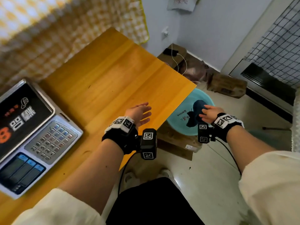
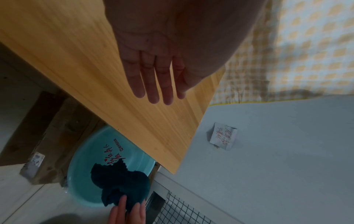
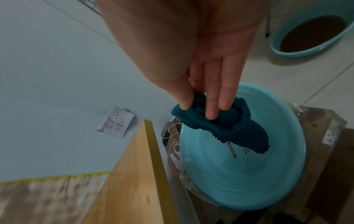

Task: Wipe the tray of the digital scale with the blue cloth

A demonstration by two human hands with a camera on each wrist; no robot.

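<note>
The digital scale (image 1: 32, 137) sits at the left on the wooden table (image 1: 113, 75), its steel tray (image 1: 24, 111) bearing a dark printed sheet. The dark blue cloth (image 1: 197, 113) hangs over a light blue basin (image 1: 183, 127) on the floor right of the table. My right hand (image 1: 209, 112) pinches the cloth (image 3: 220, 121) between thumb and fingers. My left hand (image 1: 139, 112) hovers flat and empty over the table near its right edge, fingers straight (image 2: 153, 84).
Cardboard boxes (image 1: 227, 85) stand on the floor behind the basin, one with a phone (image 1: 170, 51) on a white cable. A second blue basin (image 3: 314, 30) stands further off. A checked cloth (image 1: 48, 30) lies beyond the table. A wire grid (image 1: 279, 43) leans at the right.
</note>
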